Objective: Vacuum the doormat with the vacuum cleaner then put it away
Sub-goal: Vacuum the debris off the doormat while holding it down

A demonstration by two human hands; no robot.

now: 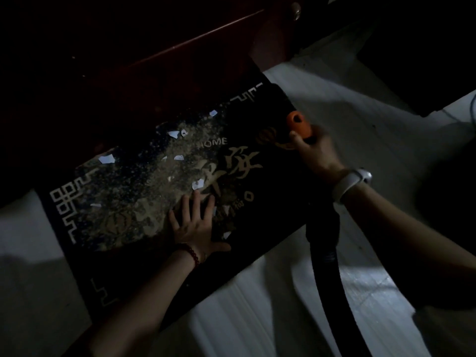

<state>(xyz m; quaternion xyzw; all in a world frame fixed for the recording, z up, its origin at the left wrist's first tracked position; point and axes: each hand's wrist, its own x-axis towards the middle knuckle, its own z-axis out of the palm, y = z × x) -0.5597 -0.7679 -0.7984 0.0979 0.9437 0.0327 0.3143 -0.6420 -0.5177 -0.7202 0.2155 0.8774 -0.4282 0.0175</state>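
Note:
A dark doormat (270, 191) with gold characters and the word HOME lies slanted on the pale floor. Its left half is covered in sandy dirt and several white paper scraps (107, 159). My left hand (194, 222) presses flat on the mat near its middle, fingers spread. My right hand (313, 150) grips the orange handle (298, 124) of the vacuum cleaner at the mat's right end. A black hose (325, 274) runs from under my right wrist toward the bottom of the view. The nozzle's tip is lost in the dark.
A dark red wooden door or cabinet (180, 55) stands right behind the mat. The pale tiled floor (347, 104) stretches right and toward me. A thin cord (472, 109) lies at the far right edge. The scene is very dim.

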